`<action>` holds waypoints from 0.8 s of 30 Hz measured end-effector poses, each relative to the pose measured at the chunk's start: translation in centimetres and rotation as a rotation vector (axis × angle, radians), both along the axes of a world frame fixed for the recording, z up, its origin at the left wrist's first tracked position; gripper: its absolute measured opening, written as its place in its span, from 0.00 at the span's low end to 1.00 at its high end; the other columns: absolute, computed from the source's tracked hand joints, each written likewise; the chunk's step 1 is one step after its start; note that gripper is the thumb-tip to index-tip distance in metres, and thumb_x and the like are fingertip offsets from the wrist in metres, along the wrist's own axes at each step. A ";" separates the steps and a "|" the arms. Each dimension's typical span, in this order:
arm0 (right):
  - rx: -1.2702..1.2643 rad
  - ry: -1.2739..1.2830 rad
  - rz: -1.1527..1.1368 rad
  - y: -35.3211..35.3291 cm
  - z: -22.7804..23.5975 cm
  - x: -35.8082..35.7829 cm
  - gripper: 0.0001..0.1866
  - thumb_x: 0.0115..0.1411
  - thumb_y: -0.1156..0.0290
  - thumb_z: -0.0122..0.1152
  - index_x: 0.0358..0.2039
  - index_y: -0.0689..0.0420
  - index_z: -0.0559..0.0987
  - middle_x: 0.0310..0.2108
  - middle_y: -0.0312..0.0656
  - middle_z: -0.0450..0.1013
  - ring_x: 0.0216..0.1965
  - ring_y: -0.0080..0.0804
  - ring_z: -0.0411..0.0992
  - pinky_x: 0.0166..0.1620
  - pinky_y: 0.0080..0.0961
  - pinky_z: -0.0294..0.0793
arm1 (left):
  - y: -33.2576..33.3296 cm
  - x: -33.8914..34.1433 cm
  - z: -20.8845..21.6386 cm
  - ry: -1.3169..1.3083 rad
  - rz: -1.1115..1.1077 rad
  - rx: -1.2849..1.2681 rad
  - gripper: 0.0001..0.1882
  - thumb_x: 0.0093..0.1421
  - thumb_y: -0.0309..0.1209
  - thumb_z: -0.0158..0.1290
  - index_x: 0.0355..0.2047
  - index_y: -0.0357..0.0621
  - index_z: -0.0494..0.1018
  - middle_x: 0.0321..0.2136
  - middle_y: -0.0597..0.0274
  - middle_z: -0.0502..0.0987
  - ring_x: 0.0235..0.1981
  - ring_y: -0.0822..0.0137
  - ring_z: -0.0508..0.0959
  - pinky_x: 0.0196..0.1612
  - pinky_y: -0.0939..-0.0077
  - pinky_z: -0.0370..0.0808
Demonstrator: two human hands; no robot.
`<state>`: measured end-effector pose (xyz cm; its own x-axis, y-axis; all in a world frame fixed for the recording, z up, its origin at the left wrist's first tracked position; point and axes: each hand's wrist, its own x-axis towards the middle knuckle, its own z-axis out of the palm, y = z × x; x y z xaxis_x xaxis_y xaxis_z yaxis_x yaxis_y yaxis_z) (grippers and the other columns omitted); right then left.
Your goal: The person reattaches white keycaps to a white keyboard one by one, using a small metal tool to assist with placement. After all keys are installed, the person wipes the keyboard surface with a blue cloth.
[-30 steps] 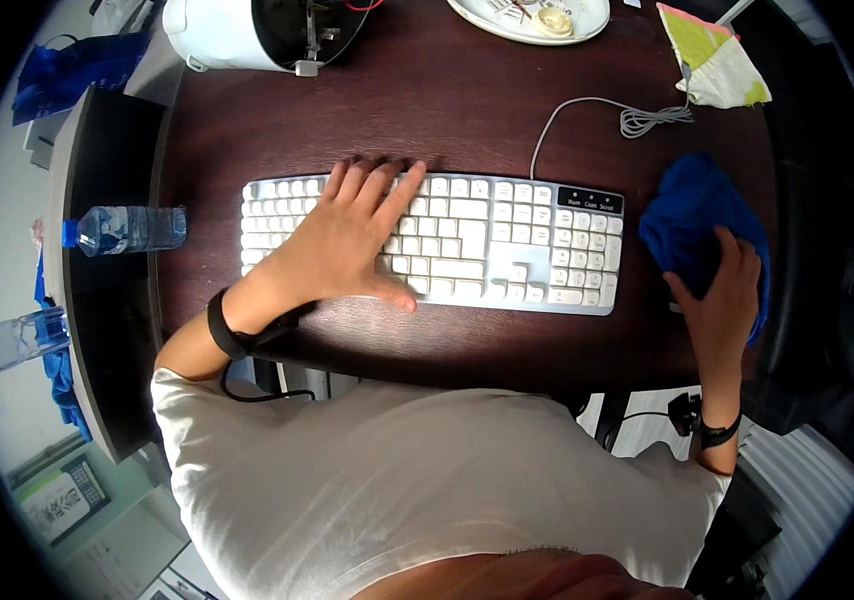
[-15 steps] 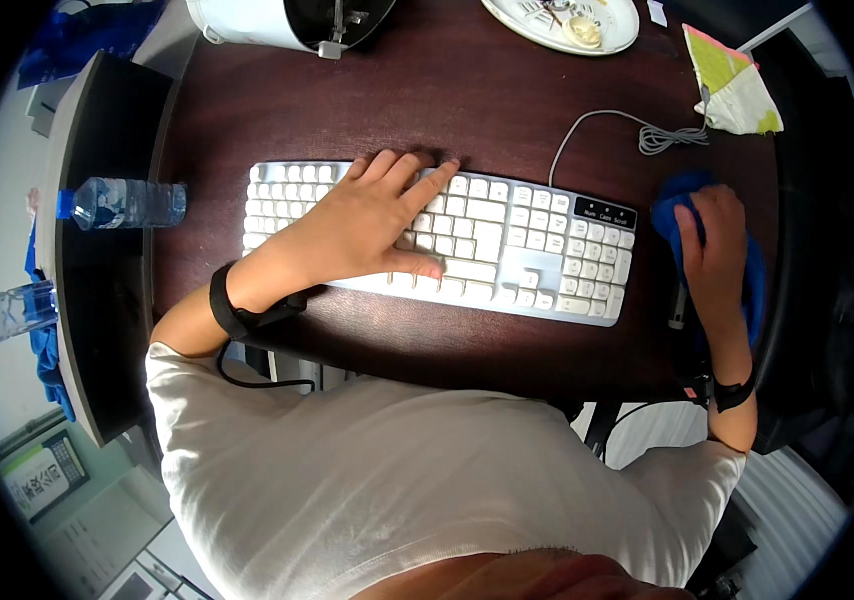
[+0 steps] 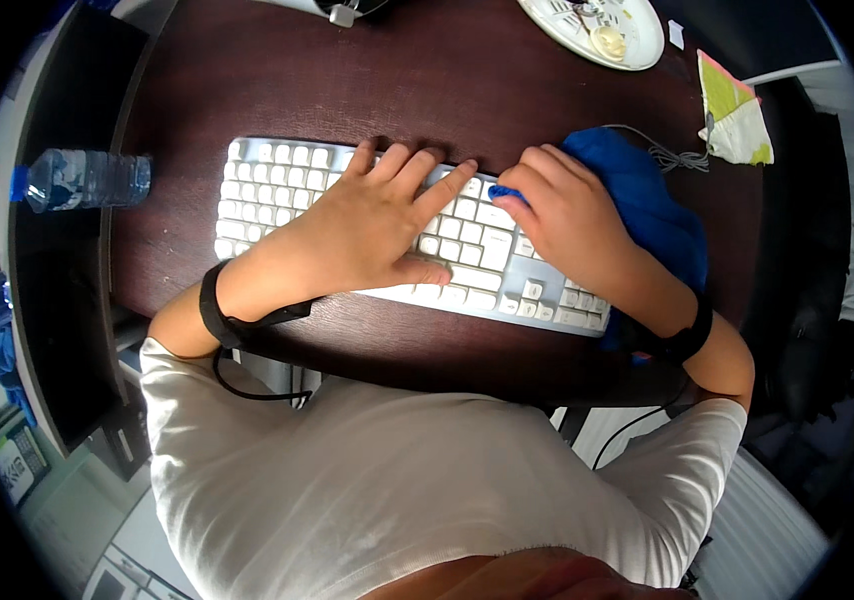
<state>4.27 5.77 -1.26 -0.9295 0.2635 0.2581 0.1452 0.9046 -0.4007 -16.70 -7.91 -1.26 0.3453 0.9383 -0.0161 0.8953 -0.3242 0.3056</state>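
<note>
A white keyboard (image 3: 473, 234) with pale blue edging lies slightly slanted on the dark wooden table. Across its middle rests my left hand (image 3: 352, 225), fingers spread toward the far edge and thumb over the lower keys. My right hand (image 3: 575, 215) is closed on a blue cloth (image 3: 652, 205) above the keyboard's right part. A small tip of the cloth pokes out by the thumb at the upper keys, while most of it drapes to the right of the hand. The hand and forearm hide much of the number keys.
A plastic water bottle (image 3: 87, 180) lies on its side at the left edge. At the far right are a white plate (image 3: 637, 45) with scraps on it, a coiled grey cable (image 3: 682, 158) and a yellow-green and white packet (image 3: 732, 110). A white container is partly visible at the top.
My right hand has moved left with the blue cloth, from beside the keyboard to over its right part. My left hand stays spread on the keys. The whole view has shifted slightly.
</note>
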 end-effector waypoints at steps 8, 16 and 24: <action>0.132 -0.180 0.001 0.8 -0.1 -0.6 0.08 0.59 0.69 0.63 0.34 0.57 0.74 0.31 0.41 0.71 0.35 0.37 0.71 0.41 0.34 0.69 | -0.4 -0.1 -0.6 0.013 0.007 0.029 0.50 0.56 0.59 0.56 0.70 0.45 0.52 0.57 0.47 0.64 0.60 0.48 0.63 0.64 0.41 0.59; -0.251 -0.201 -0.219 2.2 0.5 -0.9 0.07 0.62 0.71 0.61 0.33 0.59 0.72 0.29 0.44 0.73 0.29 0.40 0.74 0.36 0.33 0.73 | -0.3 -0.1 -0.4 0.034 0.018 -0.014 0.50 0.56 0.58 0.57 0.70 0.45 0.51 0.58 0.47 0.63 0.61 0.48 0.62 0.64 0.40 0.58; -0.087 -0.104 -0.042 1.4 -0.3 -0.6 0.07 0.62 0.71 0.60 0.33 0.60 0.73 0.29 0.45 0.74 0.29 0.39 0.75 0.32 0.32 0.74 | -0.3 0.1 -0.4 0.031 0.003 0.016 0.49 0.57 0.58 0.56 0.70 0.45 0.52 0.58 0.47 0.63 0.60 0.47 0.63 0.64 0.41 0.58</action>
